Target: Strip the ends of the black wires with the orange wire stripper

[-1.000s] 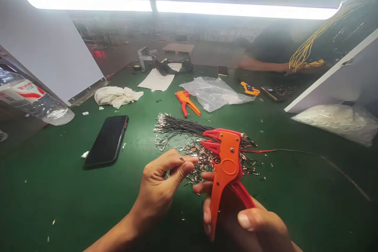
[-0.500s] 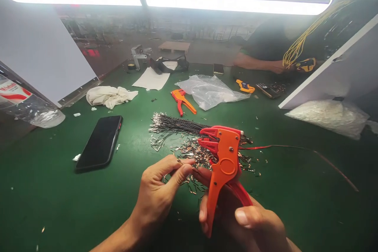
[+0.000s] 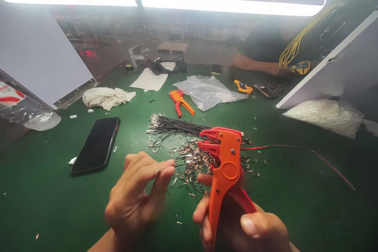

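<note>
My right hand (image 3: 251, 228) is closed round the handles of an orange and red wire stripper (image 3: 226, 165), jaws pointing up and left. A thin red wire (image 3: 295, 149) runs from the jaws off to the right across the green table (image 3: 59, 204). Lower left of the tool, my left hand (image 3: 134, 201), slightly blurred, pinches a tiny metal terminal (image 3: 158, 172) between thumb and fingertips. Just beyond both hands lie a scatter of loose terminals (image 3: 189, 157) and a bundle of black wires (image 3: 174, 125).
A black phone (image 3: 96, 145) lies to the left, with a white cloth (image 3: 106, 97) and a plastic bottle (image 3: 28, 110) beyond. A second orange stripper (image 3: 178, 100) and clear bag (image 3: 206, 91) lie behind. A co-worker's arm (image 3: 254, 63) rests at far right, near a white bag (image 3: 325, 116).
My left hand has drawn back down and left, away from the stripper jaws, with the pinch kept closed. The right hand and stripper have stayed almost in place.
</note>
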The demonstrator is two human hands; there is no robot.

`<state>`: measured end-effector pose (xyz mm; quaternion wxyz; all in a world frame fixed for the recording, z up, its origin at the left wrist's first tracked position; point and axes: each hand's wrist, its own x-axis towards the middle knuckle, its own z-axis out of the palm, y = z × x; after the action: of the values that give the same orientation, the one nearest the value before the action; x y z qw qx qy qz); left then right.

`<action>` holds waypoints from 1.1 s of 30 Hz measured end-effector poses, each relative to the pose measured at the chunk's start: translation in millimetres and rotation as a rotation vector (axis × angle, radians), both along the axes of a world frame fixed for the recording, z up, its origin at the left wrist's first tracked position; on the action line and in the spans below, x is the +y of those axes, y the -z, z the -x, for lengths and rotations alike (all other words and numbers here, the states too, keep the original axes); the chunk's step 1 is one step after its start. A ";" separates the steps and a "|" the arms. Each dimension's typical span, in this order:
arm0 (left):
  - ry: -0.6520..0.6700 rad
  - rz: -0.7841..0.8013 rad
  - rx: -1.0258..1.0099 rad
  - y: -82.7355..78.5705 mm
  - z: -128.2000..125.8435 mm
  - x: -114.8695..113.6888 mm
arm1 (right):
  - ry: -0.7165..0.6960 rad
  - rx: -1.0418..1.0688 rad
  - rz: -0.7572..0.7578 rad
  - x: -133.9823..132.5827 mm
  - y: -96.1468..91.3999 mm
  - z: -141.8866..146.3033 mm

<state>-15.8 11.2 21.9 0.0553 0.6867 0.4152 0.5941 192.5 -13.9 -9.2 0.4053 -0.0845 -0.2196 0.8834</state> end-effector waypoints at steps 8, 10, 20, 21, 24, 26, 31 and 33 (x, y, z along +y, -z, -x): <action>-0.176 -0.157 0.160 -9.1 -16.0 -18.4 | -0.158 -0.099 0.042 -7.3 12.5 9.6; -0.240 -0.181 0.204 -5.4 -16.8 -22.9 | -0.169 -0.158 0.047 -6.7 12.3 10.6; -0.385 -0.263 0.303 14.9 -14.5 -31.9 | -0.180 -0.228 -0.044 -12.3 33.3 18.9; -0.379 -0.258 0.310 15.0 -15.5 -33.5 | -0.178 -0.220 -0.035 -12.9 32.6 19.9; -0.338 -0.212 0.325 15.0 -18.0 -38.2 | -0.171 -0.205 -0.017 -13.4 30.2 23.1; -0.340 -0.180 0.312 15.4 -20.8 -40.7 | -0.161 -0.205 -0.015 -13.0 30.2 24.4; -0.413 -0.139 0.249 11.2 -32.0 -45.6 | -0.183 -0.273 -0.095 -12.0 30.6 19.0; -0.395 -0.105 0.253 6.4 -35.1 -49.5 | -0.197 -0.301 -0.101 -12.3 28.0 15.3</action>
<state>19.4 -38.3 15.5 -0.1502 0.6629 0.5139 0.5233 177.2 -26.2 -37.1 0.2830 -0.1730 -0.3291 0.8841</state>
